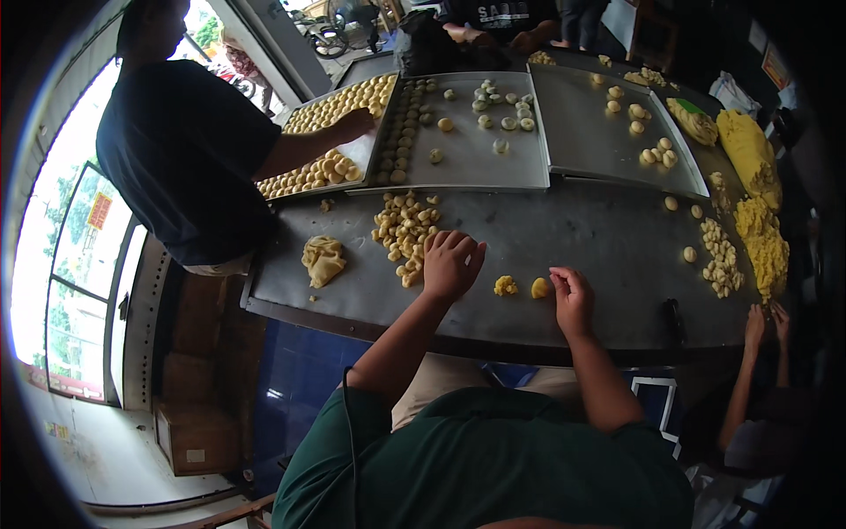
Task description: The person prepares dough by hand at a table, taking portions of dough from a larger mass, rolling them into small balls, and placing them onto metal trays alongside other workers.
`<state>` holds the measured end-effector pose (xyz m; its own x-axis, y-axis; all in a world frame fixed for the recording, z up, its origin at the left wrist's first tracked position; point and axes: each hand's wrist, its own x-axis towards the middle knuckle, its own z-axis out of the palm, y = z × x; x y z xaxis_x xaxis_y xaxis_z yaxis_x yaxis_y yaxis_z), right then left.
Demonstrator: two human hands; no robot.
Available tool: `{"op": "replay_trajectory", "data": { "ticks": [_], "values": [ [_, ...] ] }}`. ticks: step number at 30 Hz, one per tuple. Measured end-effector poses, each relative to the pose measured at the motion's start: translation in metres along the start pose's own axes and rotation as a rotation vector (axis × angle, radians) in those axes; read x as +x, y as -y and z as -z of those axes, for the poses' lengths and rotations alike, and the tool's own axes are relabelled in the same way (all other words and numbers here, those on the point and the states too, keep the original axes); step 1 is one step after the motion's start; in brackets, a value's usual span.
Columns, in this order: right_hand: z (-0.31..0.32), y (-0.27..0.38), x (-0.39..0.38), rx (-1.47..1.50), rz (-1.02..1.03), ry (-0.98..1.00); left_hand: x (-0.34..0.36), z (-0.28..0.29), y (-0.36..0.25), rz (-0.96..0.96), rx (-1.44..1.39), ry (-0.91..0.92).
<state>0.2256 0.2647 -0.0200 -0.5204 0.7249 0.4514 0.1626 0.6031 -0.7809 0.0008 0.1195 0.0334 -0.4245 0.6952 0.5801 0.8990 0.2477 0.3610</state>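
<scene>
My left hand (454, 266) is over the right edge of a heap of small pale dough pieces (404, 231), back up and fingers bent in; what lies under them is hidden. My right hand (574, 301) hovers near the table's front edge, its fingers loosely bent with a gap to the thumb. Just left of its fingertips is a smooth yellow lump (539, 287). A crumblier yellow lump (505, 286) sits farther left, between my two hands. A larger, folded piece of pale dough (323, 261) lies left of the heap.
Beyond the heap, a left tray (363, 160) holds rows of dough balls; a middle tray (476, 167) and right tray (608, 167) hold fewer. A yellow mass (760, 238) and dough pieces (721, 257) lie at right. A co-worker (189, 150) reaches over the left tray; another person's hands (767, 326) touch the right edge.
</scene>
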Motion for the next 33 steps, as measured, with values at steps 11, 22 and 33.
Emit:
{"op": "replay_trajectory", "data": {
  "ticks": [11,22,33],
  "values": [
    [0.002,0.016,-0.002,-0.295,0.231,0.080,-0.007,-0.040,0.025,0.103,0.212,0.001],
    [-0.012,-0.009,-0.011,-0.293,0.293,0.112,-0.066,0.014,0.032,0.087,0.331,0.116],
    [0.000,0.011,-0.012,-0.442,0.229,0.189,-0.076,0.029,0.037,0.169,-0.012,0.305]
  ]
}}
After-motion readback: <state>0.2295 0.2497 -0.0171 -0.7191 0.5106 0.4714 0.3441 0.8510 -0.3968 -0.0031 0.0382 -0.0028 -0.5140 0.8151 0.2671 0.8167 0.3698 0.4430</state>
